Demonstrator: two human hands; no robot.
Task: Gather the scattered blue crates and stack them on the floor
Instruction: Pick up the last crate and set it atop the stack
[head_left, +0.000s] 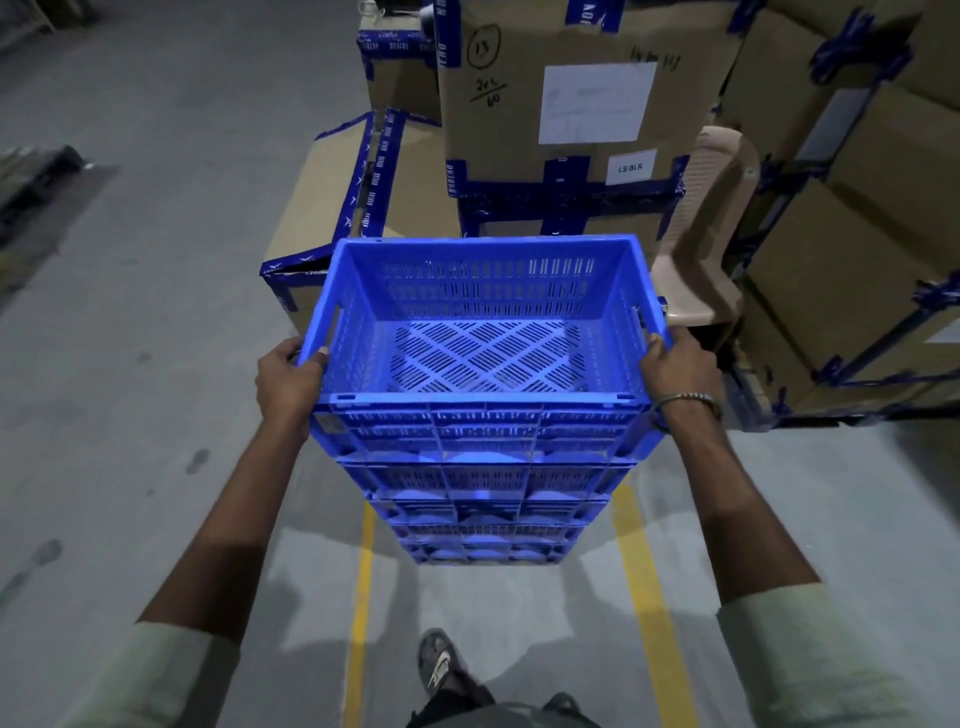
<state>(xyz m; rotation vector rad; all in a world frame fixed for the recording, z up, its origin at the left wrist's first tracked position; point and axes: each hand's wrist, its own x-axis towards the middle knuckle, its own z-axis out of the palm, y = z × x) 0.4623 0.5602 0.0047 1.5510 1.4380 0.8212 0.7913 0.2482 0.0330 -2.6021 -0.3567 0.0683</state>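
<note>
A stack of several blue slotted crates (485, 483) stands on the grey floor in front of me. The top blue crate (483, 322) is empty and sits level on the stack. My left hand (288, 376) grips its left rim near the handle slot. On the opposite rim my right hand (678, 371), with a metal bangle at the wrist, grips the same crate. The lower crates show only their near walls.
Tall cardboard boxes (561, 119) with blue tape stand right behind the stack, and more boxes (852, 249) fill the right. A beige plastic chair (711, 223) leans between them. Two yellow floor lines (649, 597) run toward me. My sandalled foot (441, 667) is below the stack. Open floor (130, 389) lies left.
</note>
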